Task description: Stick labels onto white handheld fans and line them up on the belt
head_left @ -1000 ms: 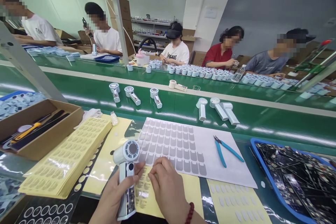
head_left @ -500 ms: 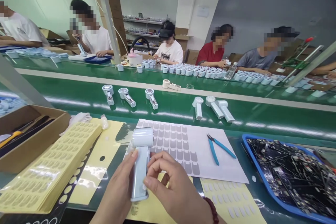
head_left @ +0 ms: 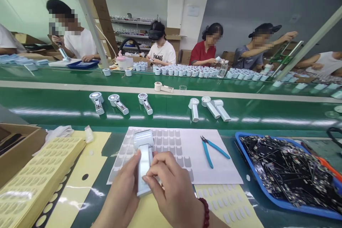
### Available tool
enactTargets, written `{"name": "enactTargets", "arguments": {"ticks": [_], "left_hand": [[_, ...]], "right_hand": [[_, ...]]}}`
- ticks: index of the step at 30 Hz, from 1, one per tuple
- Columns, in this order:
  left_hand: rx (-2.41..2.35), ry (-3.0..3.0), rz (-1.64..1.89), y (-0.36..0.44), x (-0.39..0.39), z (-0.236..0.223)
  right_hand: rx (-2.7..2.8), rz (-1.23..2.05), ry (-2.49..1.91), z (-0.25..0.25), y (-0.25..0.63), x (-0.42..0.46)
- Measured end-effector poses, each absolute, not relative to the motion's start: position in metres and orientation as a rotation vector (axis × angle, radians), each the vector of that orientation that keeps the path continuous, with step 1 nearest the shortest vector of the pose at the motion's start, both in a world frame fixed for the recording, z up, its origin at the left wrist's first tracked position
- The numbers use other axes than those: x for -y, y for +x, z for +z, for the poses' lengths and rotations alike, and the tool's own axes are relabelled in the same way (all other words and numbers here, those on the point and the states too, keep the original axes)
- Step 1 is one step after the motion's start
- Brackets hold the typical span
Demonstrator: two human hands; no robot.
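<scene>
A pale blue handheld fan (head_left: pixel 144 162) is tilted upright in front of me, its round head at the top. My left hand (head_left: pixel 123 185) is closed around the handle from the left, thumb along its edge. My right hand (head_left: pixel 171 181) is pinched against the handle's right side, fingertips touching its lower face; whatever lies between them is too small to make out. Behind the fan lies a white sheet (head_left: pixel 204 153) with rows of grey stickers (head_left: pixel 171 141). Blue-handled cutters (head_left: pixel 211 149) rest on that sheet. A yellow sheet of small pale stickers (head_left: pixel 229 203) lies beside my right wrist.
A blue tray (head_left: pixel 269 193) of dark circuit boards stands at right. Stacked yellow sticker sheets (head_left: pixel 40 171) and a cardboard box (head_left: pixel 29 149) are at left. Several fans (head_left: pixel 194 110) lie on the green conveyor (head_left: pixel 171 114). Co-workers sit across it, behind rows of fan heads (head_left: pixel 184 70).
My view has turned slightly right. My right fingertips have moved a little further onto the handle's face. Across the line, a co-worker in grey has raised an arm to a green press.
</scene>
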State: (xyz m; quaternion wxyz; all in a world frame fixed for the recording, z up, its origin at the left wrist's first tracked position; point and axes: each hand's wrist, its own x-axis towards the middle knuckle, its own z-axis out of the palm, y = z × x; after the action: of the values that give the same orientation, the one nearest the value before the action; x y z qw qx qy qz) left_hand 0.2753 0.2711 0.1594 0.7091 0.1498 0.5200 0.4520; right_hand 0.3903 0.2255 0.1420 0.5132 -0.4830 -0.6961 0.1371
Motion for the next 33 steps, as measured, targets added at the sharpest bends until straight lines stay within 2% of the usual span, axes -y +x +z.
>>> {"name": "enactTargets", "arguments": {"ticks": [4, 7, 11, 15, 19, 26, 30, 33], "left_hand": [[-1.101, 0.449, 0.875, 0.291, -0.293, 0.165], [-1.089, 0.647, 0.882, 0.308, -0.327, 0.168], [-1.101, 0.848, 0.896, 0.342, -0.390, 0.159], [-1.165, 1.021, 0.955, 0.383, -0.448, 0.134], [-1.275, 1.223, 1.066, 0.410, -0.476, 0.116], [-1.514, 1.459, 1.323, 0.400, -0.483, 0.119], [-1.660, 1.302, 1.254, 0.380, -0.502, 0.126], [-1.584, 1.213, 1.180, 0.370, -0.503, 0.132]], "right_hand": [[1.368, 0.308, -1.172, 0.141, 0.418, -0.230], [1.440, 0.208, -1.495, 0.128, 0.451, -0.232], [1.655, -0.113, -1.861, 0.091, 0.481, -0.225], [1.795, -0.336, -1.842, 0.057, 0.482, -0.215], [1.739, -0.445, -1.832, 0.041, 0.476, -0.217], [1.753, -0.371, -1.810, 0.036, 0.480, -0.231], [1.788, -0.302, -1.811, 0.034, 0.484, -0.234], [1.731, -0.356, -1.774, 0.031, 0.485, -0.232]]}}
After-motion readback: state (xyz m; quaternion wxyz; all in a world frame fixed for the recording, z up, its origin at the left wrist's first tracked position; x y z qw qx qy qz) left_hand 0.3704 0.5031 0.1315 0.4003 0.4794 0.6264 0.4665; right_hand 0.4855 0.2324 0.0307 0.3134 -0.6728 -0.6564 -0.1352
